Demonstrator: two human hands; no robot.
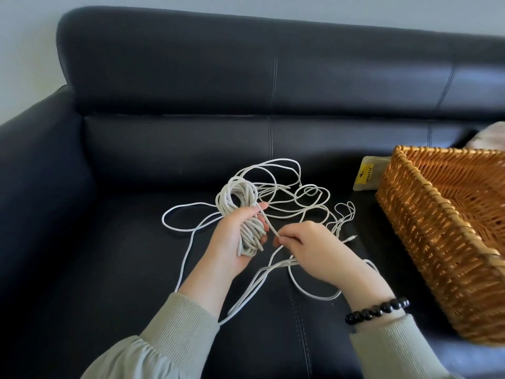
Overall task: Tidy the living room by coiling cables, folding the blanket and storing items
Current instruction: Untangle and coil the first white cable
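Note:
A long white cable [284, 187] lies in loose tangled loops on the seat of a dark leather sofa [136, 255]. My left hand [235, 236] grips a coiled bundle of that cable [240, 198], which stands up above the fist. My right hand [314, 250] pinches a strand of the cable just right of the bundle, and the strand runs up to my left thumb. More strands trail under my right hand toward the seat's front. A thin plug end [351, 237] lies on the seat beyond my right hand.
A woven wicker basket [426, 220] sits on the seat at the right, tilted in view. A small pouch with a yellow label [366, 173] lies behind its left corner. A pale fabric [489, 135] shows at the far right behind the basket.

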